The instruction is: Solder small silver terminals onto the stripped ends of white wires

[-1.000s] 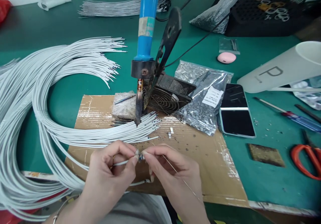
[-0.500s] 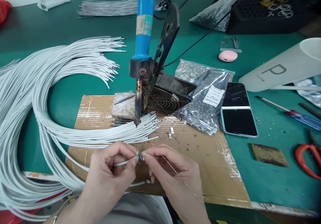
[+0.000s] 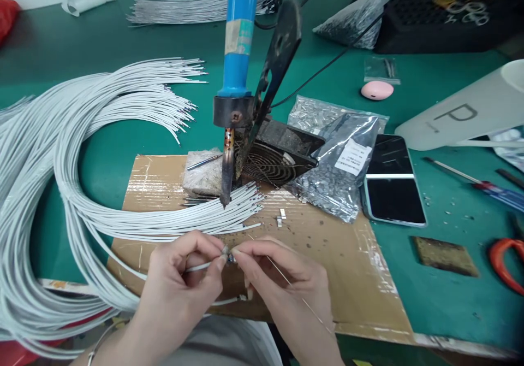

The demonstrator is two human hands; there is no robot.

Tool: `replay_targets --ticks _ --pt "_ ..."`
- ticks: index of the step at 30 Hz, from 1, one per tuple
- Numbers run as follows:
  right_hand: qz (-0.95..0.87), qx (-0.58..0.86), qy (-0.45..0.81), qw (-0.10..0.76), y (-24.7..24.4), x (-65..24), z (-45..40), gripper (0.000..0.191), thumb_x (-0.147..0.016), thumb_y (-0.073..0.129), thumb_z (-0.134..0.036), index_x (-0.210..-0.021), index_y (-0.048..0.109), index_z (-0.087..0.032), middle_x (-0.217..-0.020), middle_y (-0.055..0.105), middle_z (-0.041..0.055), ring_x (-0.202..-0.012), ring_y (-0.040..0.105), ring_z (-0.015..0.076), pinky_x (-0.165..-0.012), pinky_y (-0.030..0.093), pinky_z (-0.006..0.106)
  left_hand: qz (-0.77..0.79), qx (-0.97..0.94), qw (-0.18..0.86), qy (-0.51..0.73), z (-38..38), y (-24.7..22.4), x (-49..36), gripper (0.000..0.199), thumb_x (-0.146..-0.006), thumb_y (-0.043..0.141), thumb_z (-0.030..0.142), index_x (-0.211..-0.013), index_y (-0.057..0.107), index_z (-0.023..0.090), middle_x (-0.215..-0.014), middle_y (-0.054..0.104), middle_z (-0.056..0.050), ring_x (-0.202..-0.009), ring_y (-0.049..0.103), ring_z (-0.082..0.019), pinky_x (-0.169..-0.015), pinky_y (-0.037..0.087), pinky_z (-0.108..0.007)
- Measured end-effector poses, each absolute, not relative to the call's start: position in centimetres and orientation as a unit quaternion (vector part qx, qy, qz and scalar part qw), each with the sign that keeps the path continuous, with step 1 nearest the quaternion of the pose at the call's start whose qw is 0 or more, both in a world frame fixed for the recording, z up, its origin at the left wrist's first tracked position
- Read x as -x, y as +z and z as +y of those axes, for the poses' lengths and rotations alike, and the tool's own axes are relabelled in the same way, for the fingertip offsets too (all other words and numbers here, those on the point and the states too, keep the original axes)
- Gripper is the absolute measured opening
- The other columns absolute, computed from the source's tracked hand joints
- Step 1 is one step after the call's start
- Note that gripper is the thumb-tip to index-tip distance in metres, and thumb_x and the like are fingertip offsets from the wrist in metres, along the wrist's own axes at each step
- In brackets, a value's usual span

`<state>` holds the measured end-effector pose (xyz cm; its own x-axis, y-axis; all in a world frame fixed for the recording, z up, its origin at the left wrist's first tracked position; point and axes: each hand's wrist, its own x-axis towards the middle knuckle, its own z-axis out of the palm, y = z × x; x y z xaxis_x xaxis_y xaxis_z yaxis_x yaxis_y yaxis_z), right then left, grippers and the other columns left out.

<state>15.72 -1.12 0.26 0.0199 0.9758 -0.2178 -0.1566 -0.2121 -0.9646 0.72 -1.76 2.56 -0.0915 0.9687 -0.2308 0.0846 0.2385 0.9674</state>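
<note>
Left hand: the left hand (image 3: 182, 289) has thumb and forefinger pinched on the end of a thin white cable (image 3: 198, 267), above the brown cardboard sheet (image 3: 347, 278).
Right hand: the right hand (image 3: 286, 289) has thumb and forefinger closed at a small metal piece (image 3: 231, 258) beside this cable end; a thin silvery wire (image 3: 305, 302) passes along the palm.
Iron: the blue-handled soldering iron (image 3: 239, 43) points down beyond the fingers.

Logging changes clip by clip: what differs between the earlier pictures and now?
Nothing visibly moved or was let go. The tapered white cup, black-screened phone and red-handled tool appear farther right together, which looks like camera shift. The left hand still holds a thin white cable; the right hand still pinches a small shiny piece.
</note>
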Motion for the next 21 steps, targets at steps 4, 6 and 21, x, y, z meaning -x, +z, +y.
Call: replay_targets --ticks 4,6,21 --pt "-0.440 0.540 0.530 0.484 0.3 -15.7 -1.3 0.011 -0.091 0.076 -0.026 -0.080 0.079 -0.026 -0.072 0.064 -0.0020 -0.062 0.057 0.0118 -0.054 0.044 0.022 0.610 -0.418 0.519 0.428 -1.5 2.5 -0.8 0.012 -0.080 0.073 0.010 -0.071 0.071 0.017 -0.076 0.072 0.000 -0.046 0.045 -0.003 -0.042 0.033 -0.010" --pt "-0.471 0.560 0.482 0.481 0.1 -16.0 -1.6 0.016 -0.099 0.065 -0.033 -0.096 0.080 -0.028 -0.080 0.063 -0.0003 -0.068 0.057 0.0134 -0.060 0.048 0.024 0.617 -0.407 0.522 0.426 -1.4 2.4 -0.8 0.011 -0.080 0.074 0.011 -0.070 0.071 0.016 -0.078 0.072 0.000 -0.046 0.045 -0.003 -0.041 0.031 -0.010" --pt "-0.488 0.628 0.399 0.457 0.8 -16.4 -2.0 0.037 -0.106 0.051 -0.036 -0.071 0.046 -0.022 -0.073 0.047 -0.0022 -0.061 0.043 0.0135 -0.059 0.037 0.027 0.642 -0.390 0.504 0.427 0.0 2.3 -0.9 0.011 -0.079 0.074 0.015 -0.071 0.067 0.014 -0.081 0.067 -0.001 -0.047 0.036 -0.002 -0.043 0.022 -0.015"
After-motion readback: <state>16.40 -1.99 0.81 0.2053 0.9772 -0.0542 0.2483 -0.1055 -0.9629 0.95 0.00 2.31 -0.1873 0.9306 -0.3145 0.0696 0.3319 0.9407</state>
